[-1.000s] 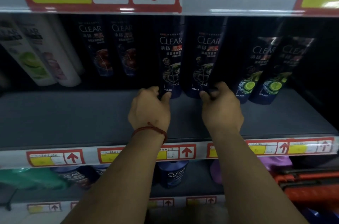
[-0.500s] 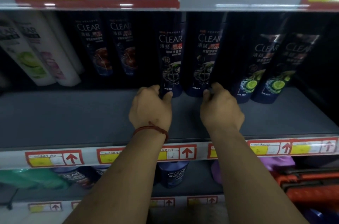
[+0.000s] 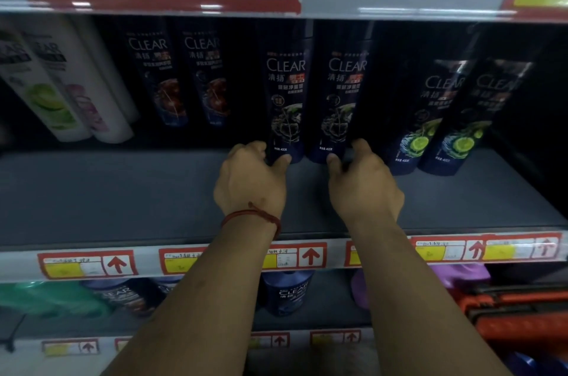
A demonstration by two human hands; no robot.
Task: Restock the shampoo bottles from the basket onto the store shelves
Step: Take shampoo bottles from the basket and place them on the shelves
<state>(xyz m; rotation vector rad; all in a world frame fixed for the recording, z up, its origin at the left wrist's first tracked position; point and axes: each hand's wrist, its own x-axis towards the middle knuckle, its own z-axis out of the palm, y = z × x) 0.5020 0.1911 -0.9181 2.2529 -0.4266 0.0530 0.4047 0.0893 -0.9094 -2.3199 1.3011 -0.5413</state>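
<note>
1. Nearest the camera, low on the right, what looks like the orange basket (image 3: 519, 311) sits by the lower shelving, and its contents can't be made out from here
2. One level up, both forearms reach over the price rail (image 3: 310, 255) and across the grey shelf (image 3: 107, 194)
3. The left hand (image 3: 250, 182), with a red cord (image 3: 252, 217) at the wrist, pinches the foot of the left shampoo bottle (image 3: 284, 98), thumb on the front, fingers curled round its outer side
4. The right hand (image 3: 364, 185) mirrors that on the right shampoo bottle (image 3: 341, 98), thumb in front, fingers wrapped round its right side
5. Both bottles stand upright on the shelf, side by side and touching, labels out; holding them low at the base probably lets the person slide and square them without toppling them
6. That reads as the facing-up step, with neither bottle let go yet
7. Further back, the lime-label bottles (image 3: 427, 120) stand just right, the red-label bottles (image 3: 161, 83) to the left and the white bottles (image 3: 61, 92) far left; each sort is kept together, which explains this pair slotting between them
</note>
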